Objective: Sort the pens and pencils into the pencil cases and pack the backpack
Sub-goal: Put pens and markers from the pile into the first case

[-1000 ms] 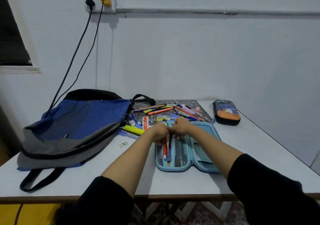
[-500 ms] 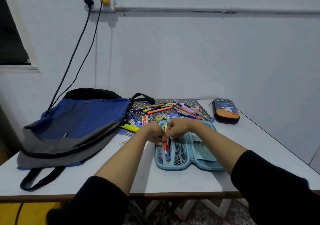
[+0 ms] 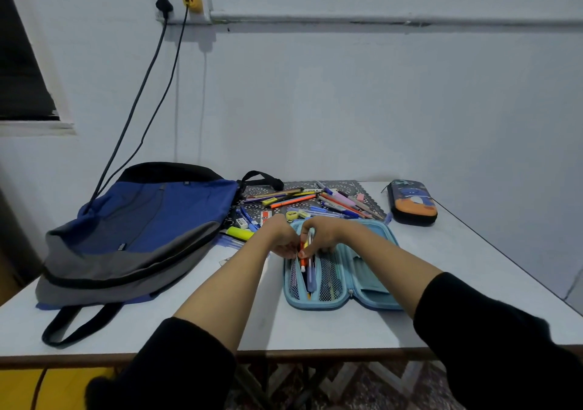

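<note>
An open light-blue pencil case (image 3: pixel 340 299) lies flat in front of me, its mesh pockets holding several pens. My left hand (image 3: pixel 279 236) and my right hand (image 3: pixel 321 234) meet over the case's left half. Both have fingers curled around a small bundle of pens (image 3: pixel 306 263), including an orange-and-white one and a blue one, standing in the mesh pocket. Behind the case, several loose pens and pencils (image 3: pixel 299 199) lie on a patterned mat. A closed dark pencil case (image 3: pixel 411 203) with an orange print sits at the back right. The blue-and-grey backpack (image 3: pixel 135 229) lies flat on the left.
A yellow highlighter (image 3: pixel 239 233) and small erasers (image 3: pixel 242 222) lie between backpack and case. Two cables (image 3: pixel 138 109) run from a wall socket (image 3: pixel 183 1) down behind the backpack. The white table (image 3: pixel 457 252) ends close on the right and front.
Both hands have stayed over the case's left half and shifted the pen bundle slightly; the pens now stand a little more upright in the mesh pocket.
</note>
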